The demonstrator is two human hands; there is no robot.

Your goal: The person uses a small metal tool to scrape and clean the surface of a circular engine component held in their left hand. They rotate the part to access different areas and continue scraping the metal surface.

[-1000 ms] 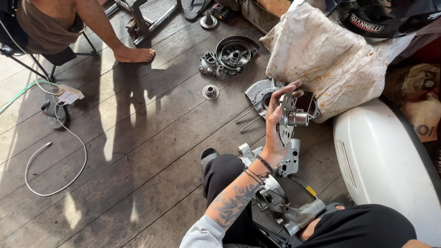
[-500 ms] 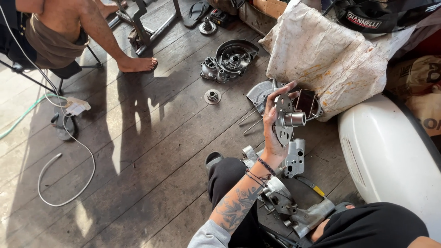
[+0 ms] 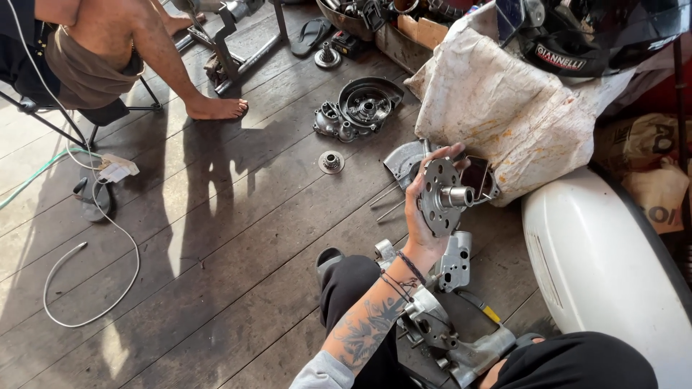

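Left hand (image 3: 420, 216) lifts the round metal hub plate (image 3: 441, 196) off the wooden floor (image 3: 238, 238), fingers clamped around its rim (right hand out of sight). Looks like the inspection step; next likely calls for turning it steadily.

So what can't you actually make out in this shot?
- Right hand: nowhere in the head view.
- Left hand: its palm is hidden behind the round metal plate it holds.
- Engine casing: bottom edge and dark trouser legs cover part.
- Seated person: cut off by the top edge.
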